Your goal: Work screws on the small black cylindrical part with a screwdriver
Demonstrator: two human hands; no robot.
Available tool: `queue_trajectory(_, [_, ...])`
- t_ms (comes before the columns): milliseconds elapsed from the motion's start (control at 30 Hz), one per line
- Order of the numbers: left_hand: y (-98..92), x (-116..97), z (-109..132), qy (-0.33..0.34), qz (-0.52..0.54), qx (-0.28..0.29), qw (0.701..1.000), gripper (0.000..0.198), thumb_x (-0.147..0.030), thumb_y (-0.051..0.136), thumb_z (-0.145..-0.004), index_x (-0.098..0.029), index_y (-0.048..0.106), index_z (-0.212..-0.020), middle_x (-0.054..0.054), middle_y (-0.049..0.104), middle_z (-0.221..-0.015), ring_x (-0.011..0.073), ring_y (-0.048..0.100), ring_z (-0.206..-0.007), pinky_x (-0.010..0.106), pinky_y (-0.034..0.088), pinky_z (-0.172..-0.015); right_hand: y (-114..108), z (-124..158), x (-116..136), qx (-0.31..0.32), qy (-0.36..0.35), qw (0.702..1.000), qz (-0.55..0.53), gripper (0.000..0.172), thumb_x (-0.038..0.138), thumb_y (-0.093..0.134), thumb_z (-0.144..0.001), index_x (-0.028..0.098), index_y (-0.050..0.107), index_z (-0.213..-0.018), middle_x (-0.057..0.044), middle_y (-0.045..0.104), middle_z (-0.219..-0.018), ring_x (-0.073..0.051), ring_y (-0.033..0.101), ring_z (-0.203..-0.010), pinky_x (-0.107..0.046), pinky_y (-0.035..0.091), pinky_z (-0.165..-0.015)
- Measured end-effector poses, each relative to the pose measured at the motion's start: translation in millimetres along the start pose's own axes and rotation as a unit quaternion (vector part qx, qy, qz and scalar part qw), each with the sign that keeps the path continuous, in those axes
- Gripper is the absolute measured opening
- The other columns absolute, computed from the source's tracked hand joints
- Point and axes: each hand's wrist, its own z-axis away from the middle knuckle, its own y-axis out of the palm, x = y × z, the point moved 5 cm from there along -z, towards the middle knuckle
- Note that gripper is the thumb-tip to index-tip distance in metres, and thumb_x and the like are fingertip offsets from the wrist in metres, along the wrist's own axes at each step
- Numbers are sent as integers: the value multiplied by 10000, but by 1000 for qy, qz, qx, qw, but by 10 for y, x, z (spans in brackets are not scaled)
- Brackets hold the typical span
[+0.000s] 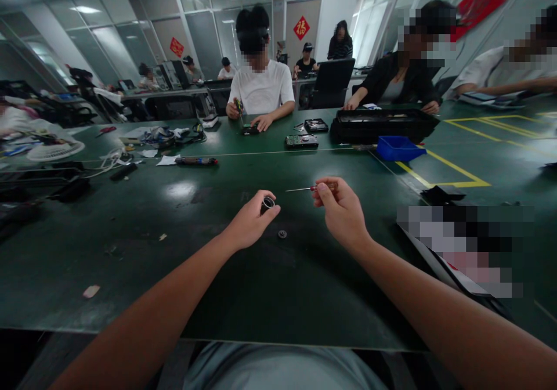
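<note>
My left hand (255, 219) is closed round a small dark cylindrical part (267, 204), its pale ring-shaped end showing between thumb and fingers. In my right hand (342, 207) is a screwdriver (329, 187) with an amber handle and a red collar. Its thin metal shaft points left toward the cylindrical part, with a gap between tip and part. A small round dark piece (282, 234) lies on the green table (243, 303) between and just below both hands, touched by neither.
A co-worker across the table handles a circuit-board device (251, 129). Nearby lie hard drives (301, 141). A blue tray (400, 148) and a long black housing (385, 126) stand at the right. A dark pen-shaped tool (196, 161) and cables (161, 136) lie to the left.
</note>
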Motion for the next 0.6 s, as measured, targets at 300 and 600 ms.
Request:
queue_trajectory(300, [151, -149, 47, 111, -163, 137, 971, 313, -329, 426, -993, -205, 569, -1242, 76, 611, -1220, 221, 583, -1103, 363, 457, -953, 13, -8, -36, 1, 4, 1000, -11, 217, 393, 544, -932, 195, 613, -987, -39, 663, -822, -168, 623, -728, -343, 516, -685])
queue_trajectory(600, [243, -102, 89, 112, -225, 201, 947, 259, -398, 547, -945, -261, 627, -1150, 38, 625, -1094, 212, 607, -938, 326, 454, -764, 23, -12, -41, 13, 8, 1000, -15, 201, 389, 545, -934, 207, 619, -977, -37, 665, -818, -171, 624, -733, -349, 520, -694])
